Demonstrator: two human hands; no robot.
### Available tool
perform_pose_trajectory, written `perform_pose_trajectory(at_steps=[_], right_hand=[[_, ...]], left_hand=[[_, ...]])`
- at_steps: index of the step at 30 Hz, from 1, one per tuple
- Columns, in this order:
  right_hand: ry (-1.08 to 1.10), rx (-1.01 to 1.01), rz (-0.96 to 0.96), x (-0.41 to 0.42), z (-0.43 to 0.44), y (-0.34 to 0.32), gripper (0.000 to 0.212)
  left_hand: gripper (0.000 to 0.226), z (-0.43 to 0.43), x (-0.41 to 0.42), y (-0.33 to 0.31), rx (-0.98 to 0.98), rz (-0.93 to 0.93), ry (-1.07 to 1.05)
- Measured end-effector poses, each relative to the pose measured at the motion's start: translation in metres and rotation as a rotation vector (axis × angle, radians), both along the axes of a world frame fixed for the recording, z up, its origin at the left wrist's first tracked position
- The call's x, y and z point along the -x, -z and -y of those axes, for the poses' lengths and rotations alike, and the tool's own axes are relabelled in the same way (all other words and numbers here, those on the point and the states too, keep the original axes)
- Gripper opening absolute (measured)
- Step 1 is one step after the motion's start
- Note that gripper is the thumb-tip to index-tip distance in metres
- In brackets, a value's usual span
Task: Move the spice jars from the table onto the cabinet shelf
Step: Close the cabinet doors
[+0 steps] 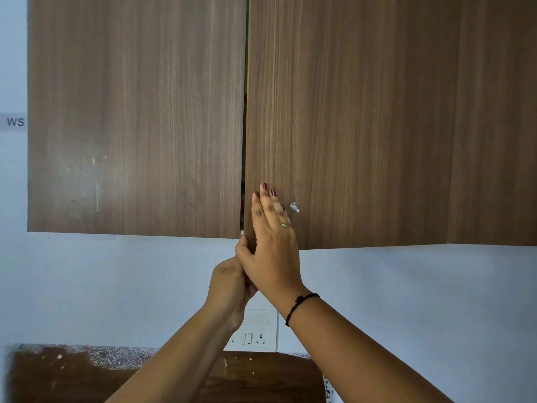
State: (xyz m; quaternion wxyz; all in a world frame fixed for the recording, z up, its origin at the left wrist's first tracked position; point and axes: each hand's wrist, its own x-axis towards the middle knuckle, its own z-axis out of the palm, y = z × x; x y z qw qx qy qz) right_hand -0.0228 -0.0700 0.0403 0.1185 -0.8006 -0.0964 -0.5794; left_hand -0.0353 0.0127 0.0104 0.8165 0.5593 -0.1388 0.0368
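No spice jar and no shelf shows in the head view. The brown wood-grain wall cabinet fills the top, its left door [136,117] closed and its right door [377,120] slightly ajar, with a dark gap between them. My right hand [271,242] lies with straight fingers flat on the right door's face near its lower left corner, while its thumb hooks round the door's edge. My left hand [229,283] sits just below that corner with curled fingers, partly hidden behind my right hand; whether it holds anything is not visible.
A pale blue wall [406,301] runs under the cabinet. A white switch and socket plate [255,333] is behind my forearms. A dark brown counter [72,376] with a speckled back strip lies at the bottom left. A label reading "WS" [15,122] hangs at the left.
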Motion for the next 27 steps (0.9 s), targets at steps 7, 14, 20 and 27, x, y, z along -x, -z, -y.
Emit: perform_pose_trajectory(at_steps=[7,14,20,27], right_hand=[[0.007,0.025,-0.002,-0.020,0.006,0.008,0.071],[0.051,0.060,0.014,-0.039,0.010,0.018,0.061],[0.090,0.117,-0.017,-0.052,0.015,0.015,0.059],[0.120,0.160,-0.081,-0.067,0.014,0.020,0.060]], left_hand=[[0.030,0.002,-0.020,0.004,0.010,0.024,-0.112],[0.040,-0.002,-0.040,0.000,0.016,0.044,-0.034],[0.043,-0.001,-0.053,0.000,0.031,0.028,0.014],[0.046,0.000,-0.070,0.004,0.009,0.031,0.054]])
